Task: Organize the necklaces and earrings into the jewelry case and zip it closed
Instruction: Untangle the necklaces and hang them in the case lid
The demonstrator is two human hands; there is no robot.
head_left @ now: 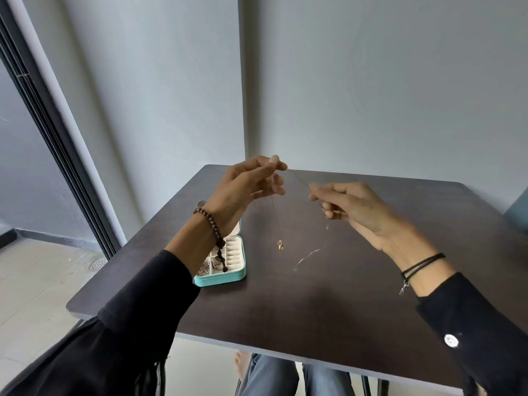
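Observation:
My left hand [251, 184] and my right hand [351, 207] are raised above the table, each pinching one part of a very thin necklace chain [300, 178] stretched between them. The chain hangs down from both hands, and a small gold pendant [280, 244] dangles low near the table top. A turquoise jewelry case [228, 277] lies open at the left of the table, partly hidden by my left wrist; its cream compartments hold a heap of silver chain [204, 268]. Another thin silver chain [310, 254] lies loose on the table to the right of the case.
The dark wooden table [328, 295] stands in a corner between two pale walls. A sliding glass door frame [57, 132] runs along the left, with tiled floor below. My knees show under the table's near edge.

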